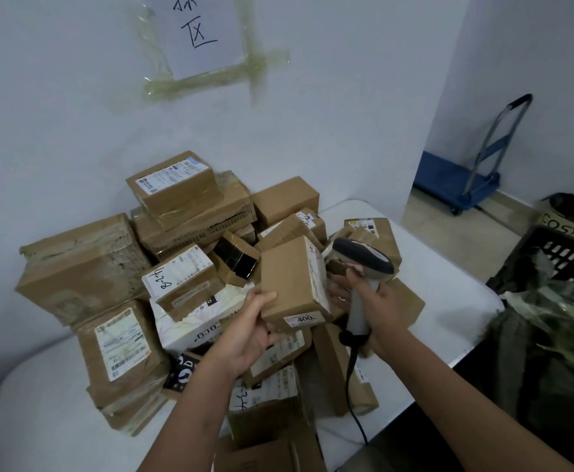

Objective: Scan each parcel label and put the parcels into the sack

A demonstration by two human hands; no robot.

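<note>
My left hand (256,327) holds a small brown cardboard parcel (290,282) from below, lifted above the heap; its white label faces right, toward the scanner. My right hand (377,310) grips the handle of a grey barcode scanner (363,264), whose dark head points left at that label from a few centimetres away. A black cable (352,383) hangs from the scanner handle. Several brown parcels (176,267) lie heaped on the white table (40,403) against the wall. A dark green sack (551,335) stands open at the table's right end.
A black plastic crate (571,264) sits behind the sack. A blue folding trolley (466,178) stands in the back right corner. A paper sign (203,32) is taped to the wall above the heap.
</note>
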